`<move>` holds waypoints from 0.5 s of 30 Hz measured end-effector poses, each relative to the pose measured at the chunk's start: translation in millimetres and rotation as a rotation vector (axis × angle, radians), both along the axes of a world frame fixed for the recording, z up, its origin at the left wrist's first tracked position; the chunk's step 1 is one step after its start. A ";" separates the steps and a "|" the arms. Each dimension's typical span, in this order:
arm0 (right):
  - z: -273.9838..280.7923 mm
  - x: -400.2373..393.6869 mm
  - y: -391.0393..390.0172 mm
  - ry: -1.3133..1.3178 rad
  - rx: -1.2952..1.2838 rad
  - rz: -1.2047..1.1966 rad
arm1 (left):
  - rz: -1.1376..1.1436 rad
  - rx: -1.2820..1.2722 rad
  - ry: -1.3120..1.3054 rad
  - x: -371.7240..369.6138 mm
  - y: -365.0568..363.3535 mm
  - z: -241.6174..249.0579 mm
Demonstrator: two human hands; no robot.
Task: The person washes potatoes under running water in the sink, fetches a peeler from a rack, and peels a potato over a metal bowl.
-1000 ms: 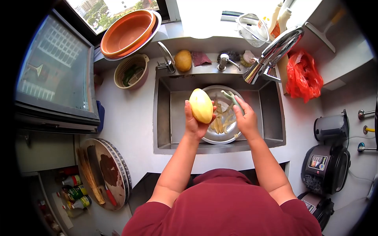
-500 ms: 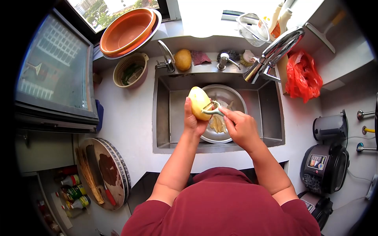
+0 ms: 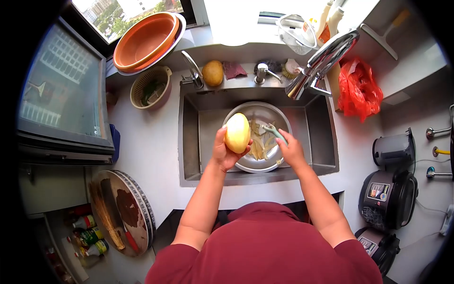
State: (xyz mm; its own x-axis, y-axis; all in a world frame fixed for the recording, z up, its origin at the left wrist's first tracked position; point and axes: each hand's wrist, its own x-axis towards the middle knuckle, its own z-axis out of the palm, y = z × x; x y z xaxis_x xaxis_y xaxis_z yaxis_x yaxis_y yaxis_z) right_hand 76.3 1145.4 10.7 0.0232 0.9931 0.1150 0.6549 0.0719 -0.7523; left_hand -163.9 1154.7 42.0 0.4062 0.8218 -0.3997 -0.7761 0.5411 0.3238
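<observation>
My left hand point(image 3: 225, 154) is wrapped round a large peeled potato point(image 3: 238, 133), smooth, oval and pale yellow, and keeps it upright over the sink. My right hand point(image 3: 292, 150) grips the green handle of a peeler point(image 3: 275, 132), whose head points left, apart from the potato. Below both hands a round metal basin point(image 3: 235, 164) sits in the steel sink point(image 3: 314, 135). Strips of peel point(image 3: 257, 147) lie in the basin.
Behind the sink are a faucet point(image 3: 191, 71), an unpeeled potato point(image 3: 213, 73), a reddish cloth point(image 3: 234, 70) and a soap dispenser point(image 3: 261, 74). A large chrome tap point(image 3: 321, 64) overhangs the right corner. A basket point(image 3: 163, 90) stands left; a red bag point(image 3: 360, 90) hangs right.
The peeler has come off the potato and moved right and slightly down with my right hand. My left hand has turned the potato more upright and lowered it slightly.
</observation>
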 end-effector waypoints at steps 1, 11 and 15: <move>0.0 4.3 0.7 0.141 -0.153 0.030 | -0.065 0.006 0.014 -3.9 -3.3 -2.1; 56.6 -26.7 5.9 1.329 -0.682 0.132 | -0.619 0.262 0.262 -18.6 8.6 29.2; 63.7 -38.2 -5.7 1.439 -0.578 0.007 | -0.222 0.541 0.275 -8.9 8.5 47.1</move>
State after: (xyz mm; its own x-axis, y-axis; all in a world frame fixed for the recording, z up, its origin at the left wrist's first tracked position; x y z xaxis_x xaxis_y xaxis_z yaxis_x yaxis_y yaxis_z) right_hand 38.1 1139.7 74.5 -0.2312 0.8933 -0.3854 -0.6189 -0.4407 -0.6502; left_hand -172.9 1163.2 89.0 0.5317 0.8444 -0.0659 -0.5145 0.3838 0.7668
